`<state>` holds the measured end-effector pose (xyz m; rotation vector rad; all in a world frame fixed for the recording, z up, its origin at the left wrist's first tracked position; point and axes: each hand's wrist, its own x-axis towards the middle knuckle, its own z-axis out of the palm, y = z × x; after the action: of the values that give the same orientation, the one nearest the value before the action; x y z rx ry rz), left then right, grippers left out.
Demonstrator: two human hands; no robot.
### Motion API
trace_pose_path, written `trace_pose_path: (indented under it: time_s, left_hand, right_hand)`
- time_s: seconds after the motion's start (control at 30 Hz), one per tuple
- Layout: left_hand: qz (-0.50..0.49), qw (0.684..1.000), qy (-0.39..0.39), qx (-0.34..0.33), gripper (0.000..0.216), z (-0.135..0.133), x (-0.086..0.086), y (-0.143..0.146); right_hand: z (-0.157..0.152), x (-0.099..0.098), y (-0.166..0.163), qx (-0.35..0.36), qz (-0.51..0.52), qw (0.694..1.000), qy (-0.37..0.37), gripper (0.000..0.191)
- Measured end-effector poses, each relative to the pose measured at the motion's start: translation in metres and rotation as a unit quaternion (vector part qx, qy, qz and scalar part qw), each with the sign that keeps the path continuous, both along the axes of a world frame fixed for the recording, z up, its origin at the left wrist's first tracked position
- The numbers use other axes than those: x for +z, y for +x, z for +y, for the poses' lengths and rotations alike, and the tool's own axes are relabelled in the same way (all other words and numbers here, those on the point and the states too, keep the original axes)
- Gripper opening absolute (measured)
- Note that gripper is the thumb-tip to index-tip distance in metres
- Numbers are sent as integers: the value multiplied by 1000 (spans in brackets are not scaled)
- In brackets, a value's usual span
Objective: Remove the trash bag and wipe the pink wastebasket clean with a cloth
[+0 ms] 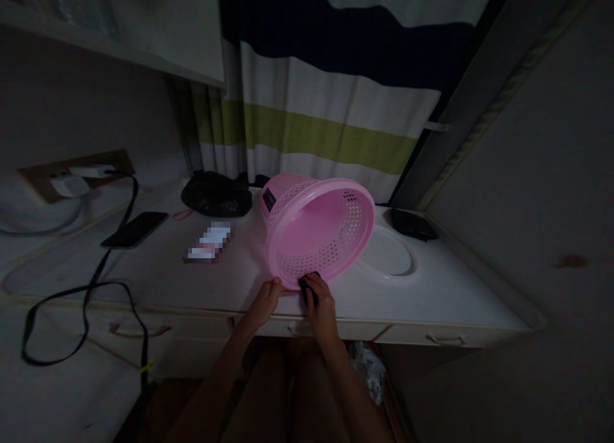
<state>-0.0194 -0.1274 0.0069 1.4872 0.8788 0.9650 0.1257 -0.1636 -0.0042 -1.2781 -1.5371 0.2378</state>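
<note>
A pink plastic basket (314,229) with a perforated wall lies tilted on its side on the desk, its wide mouth turned towards me and to the right. My left hand (263,302) is closed at the lower left of the rim, the thumb pressing on its edge. My right hand (322,304) is curled around a small black thing (309,286) against the bottom of the rim. What that thing is, I cannot make out. Right of the basket, a white ring (407,268) lies flat on the desk.
On the white desk (422,302) are a phone with a lit screen (211,241), a dark phone (135,230), a black plastic bag (215,194) and a black wallet-like item (413,224). A black cable (98,270) hangs over the left edge. A striped curtain (326,130) hangs behind.
</note>
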Motion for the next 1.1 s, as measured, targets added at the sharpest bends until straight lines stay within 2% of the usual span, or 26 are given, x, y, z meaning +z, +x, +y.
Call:
trace_pose_path:
  time_s: [0.1, 0.2, 0.33, 0.4, 0.53, 0.7, 0.9, 1.0, 1.1]
  left_hand:
    - [-4, 1000, -2, -1, 72, 1, 0, 1]
    - [-6, 1000, -1, 8, 74, 1, -1, 2]
    - [-16, 1000, 4, 22, 74, 0, 0, 2]
    - [-6, 1000, 7, 25, 73, 0, 1, 2]
    - [11, 1000, 15, 17, 71, -1, 4, 1]
    - [-19, 1000, 21, -8, 68, 1, 3, 3]
    - [-8, 998, 34, 46, 68, 2, -4, 0]
    - [-11, 999, 30, 42, 68, 2, -2, -2]
    - [-15, 999, 21, 22, 68, 1, 1, -2]
  right_hand:
    - [7, 0, 31, -34, -49, 998, 4, 30]
    - [15, 10, 57, -56, -82, 995, 10, 30]
    - [23, 24, 76, -91, -89, 991, 36, 30]
    - [26, 27, 79, -85, -94, 991, 35, 30]
    - [27, 18, 67, -63, -111, 992, 5, 28]
    - [10, 12, 23, -50, -73, 996, -14, 28]
    - [-6, 21, -24, 0, -2, 1000, -30, 31]
    - [-5, 16, -21, 14, -7, 1000, -23, 31]
    - [0, 7, 5, 6, -37, 999, -11, 30]
